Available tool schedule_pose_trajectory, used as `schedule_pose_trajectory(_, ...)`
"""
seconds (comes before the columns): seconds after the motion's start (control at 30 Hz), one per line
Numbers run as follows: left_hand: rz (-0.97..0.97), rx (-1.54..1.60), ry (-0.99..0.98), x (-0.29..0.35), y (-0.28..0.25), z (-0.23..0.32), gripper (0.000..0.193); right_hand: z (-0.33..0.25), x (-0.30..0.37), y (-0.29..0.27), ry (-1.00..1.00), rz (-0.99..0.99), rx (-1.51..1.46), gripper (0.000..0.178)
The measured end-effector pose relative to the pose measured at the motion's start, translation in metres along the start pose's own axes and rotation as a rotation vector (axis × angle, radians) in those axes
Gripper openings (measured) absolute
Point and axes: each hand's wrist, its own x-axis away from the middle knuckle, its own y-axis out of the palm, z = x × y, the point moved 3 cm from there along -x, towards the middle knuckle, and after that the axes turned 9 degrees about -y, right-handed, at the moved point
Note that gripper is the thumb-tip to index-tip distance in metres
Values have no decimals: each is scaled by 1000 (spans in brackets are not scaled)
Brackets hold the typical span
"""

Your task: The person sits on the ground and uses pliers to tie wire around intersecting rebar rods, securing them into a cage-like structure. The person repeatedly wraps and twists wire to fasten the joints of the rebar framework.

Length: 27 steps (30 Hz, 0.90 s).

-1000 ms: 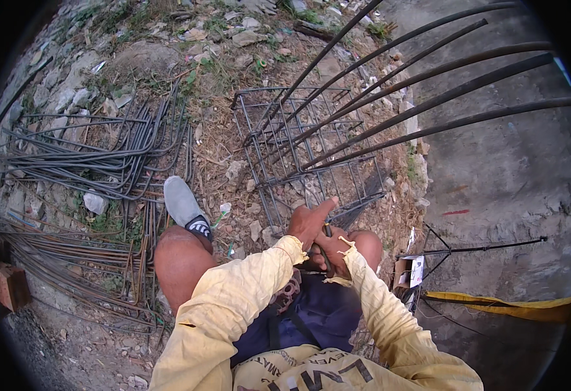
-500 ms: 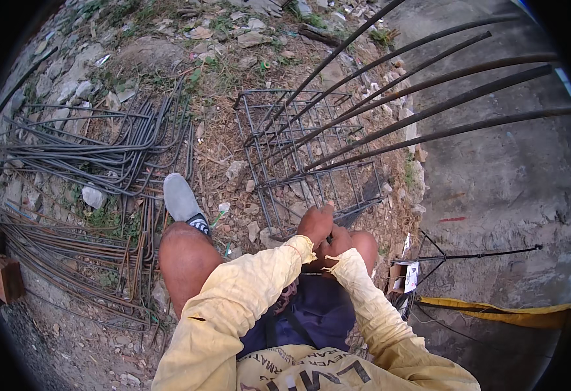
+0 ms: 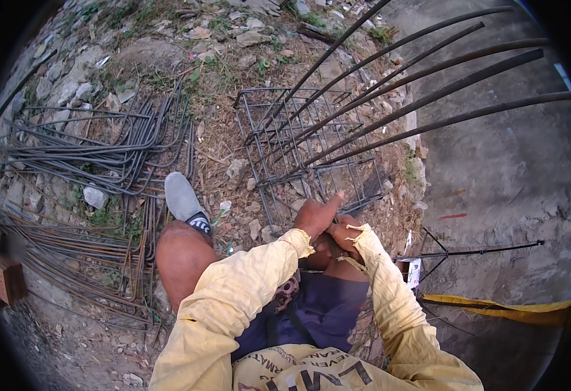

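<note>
Closely paired, the left hand (image 3: 316,217) and the right hand (image 3: 347,234) are at the near end of the wire cage (image 3: 306,171), which lies on the rough ground ahead of the person. One of the left fingers (image 3: 339,198) points forward; whether the others grip anything cannot be told. The right fingers are curled, but what they clasp, if anything, is hidden. Whether either hand touches the cage is also unclear. Thick rods (image 3: 468,86) slant from the cage toward the upper right. Bent bars (image 3: 129,155) lie heaped to the left, with rusty bars (image 3: 90,255) nearer the person and a pale stone (image 3: 94,197) between. A grey shoe (image 3: 182,197) stands left of the cage.
</note>
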Motion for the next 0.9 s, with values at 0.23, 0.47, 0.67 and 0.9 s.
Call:
schedule_pose_trajectory(0.23, -18, -351, -41, 18, -42, 7, 74, 20, -20, 78, -55, -114, -926, 29)
schedule_pose_trajectory(0.47, 283, -1002, 25, 29, -111, 47, 57, -53, -66, 208, -103, 84, -1687, 37)
schedule_pose_trajectory(0.67, 197, -1121, 70, 12, -153, 81, 61, -123, -89, 224, -154, 206, -1664, 38)
schedule_pose_trajectory(0.9, 194, -1196, 75, 6, -167, 106, 66, -145, -102, 219, -197, 209, -1623, 39)
